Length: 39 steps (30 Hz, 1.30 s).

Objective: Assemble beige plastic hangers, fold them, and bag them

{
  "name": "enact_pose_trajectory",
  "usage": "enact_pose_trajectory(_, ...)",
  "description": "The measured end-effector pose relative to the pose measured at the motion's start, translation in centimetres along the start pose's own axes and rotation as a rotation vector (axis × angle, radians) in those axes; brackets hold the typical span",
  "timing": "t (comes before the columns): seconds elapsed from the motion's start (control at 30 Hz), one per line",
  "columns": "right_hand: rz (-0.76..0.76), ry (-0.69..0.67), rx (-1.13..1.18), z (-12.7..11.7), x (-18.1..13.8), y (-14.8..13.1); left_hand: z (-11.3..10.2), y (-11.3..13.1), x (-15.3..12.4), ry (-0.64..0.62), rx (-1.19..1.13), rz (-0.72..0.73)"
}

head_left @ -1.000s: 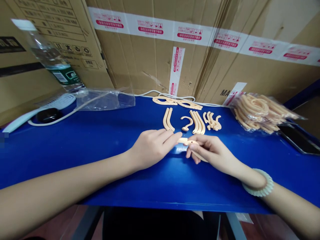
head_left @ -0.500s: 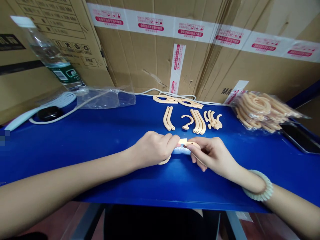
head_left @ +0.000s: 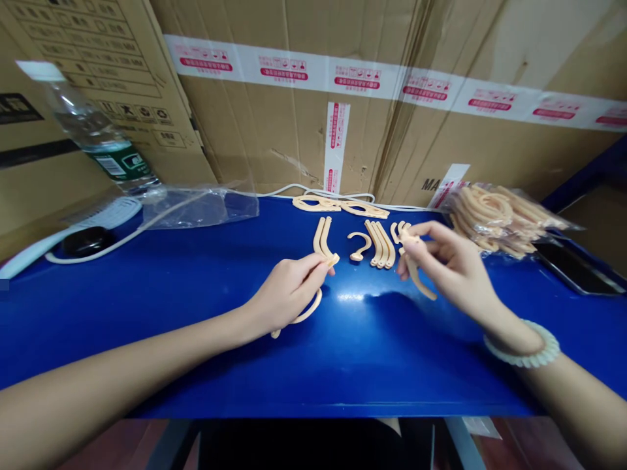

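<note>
While the left hand point(head_left: 290, 288) pinches a curved piece point(head_left: 315, 307) just below the frame's centre, the right hand point(head_left: 448, 264) pinches a strip point(head_left: 420, 282) right of centre, near small hooks point(head_left: 394, 232); a low swing of its loose end could scatter them.

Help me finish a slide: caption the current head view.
Left hand and right hand, apart, each hold curved beige pieces over a blue table.

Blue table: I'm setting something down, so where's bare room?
Bare: the blue table between left hand, right hand and its near edge; also between white cable and left forearm. Crowded: far middle, loose curved pieces; far right, bagged pieces beside phone.
</note>
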State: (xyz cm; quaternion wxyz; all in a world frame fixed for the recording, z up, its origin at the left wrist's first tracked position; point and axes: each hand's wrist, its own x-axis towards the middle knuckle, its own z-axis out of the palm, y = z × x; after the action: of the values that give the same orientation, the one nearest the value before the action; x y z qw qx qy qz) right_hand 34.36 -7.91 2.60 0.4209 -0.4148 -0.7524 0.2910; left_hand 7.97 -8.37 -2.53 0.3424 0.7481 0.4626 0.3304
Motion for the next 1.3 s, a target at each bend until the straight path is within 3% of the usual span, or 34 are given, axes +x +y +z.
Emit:
enact_pose_trajectory(0.13, -0.073, 0.213, -0.178, -3.3, 1.4, 1.6, 0.0, 0.0, 0.1, -0.028, -0.345, -0.127)
enact_pose_trajectory(0.23, -0.257, 0.237, -0.488, -4.6, 2.0, 3.0, 0.0, 0.1, 0.2, -0.019, -0.48, -0.18)
enact_pose_trajectory(0.33, -0.356, 0.155, -0.686, -5.0, 2.3, 4.5, 0.1, 0.1, 0.0, 0.016, -0.535, -0.22)
enact_pose_trajectory(0.47, -0.397, 0.009, -0.77, -4.7, 2.3, 6.1, 0.2, 0.1, -0.1, 0.069, -0.569, -0.252)
enact_pose_trajectory(0.63, -0.329, -0.209, -0.979, -4.4, 2.2, 6.6, 0.1, 0.5, -0.1, 0.172, -0.586, -0.292)
enact_pose_trajectory(0.73, -0.273, -0.261, -1.073, -4.2, 2.1, 6.6, -0.1, 0.6, 0.1, 0.223, -0.615, -0.302)
enact_pose_trajectory(0.87, -0.35, -0.25, -1.191, -3.1, 1.7, 6.1, -0.1, 0.5, 0.1, 0.231, -0.651, -0.295)
enact_pose_trajectory(1.0, -0.634, -0.133, -0.943, -0.2, 0.4, 3.8, 0.1, 0.6, 0.1, 0.207, -0.684, -0.273)
enact_pose_trajectory(1.13, -0.89, -0.297, -0.799, 3.2, -1.7, 1.1, 0.4, 0.5, 0.0, 0.175, -0.689, -0.212)
enact_pose_trajectory(1.3, -0.915, -0.339, -0.879, 4.6, -2.4, 0.9, 0.5, 0.3, -0.2, 0.124, -0.676, -0.151)
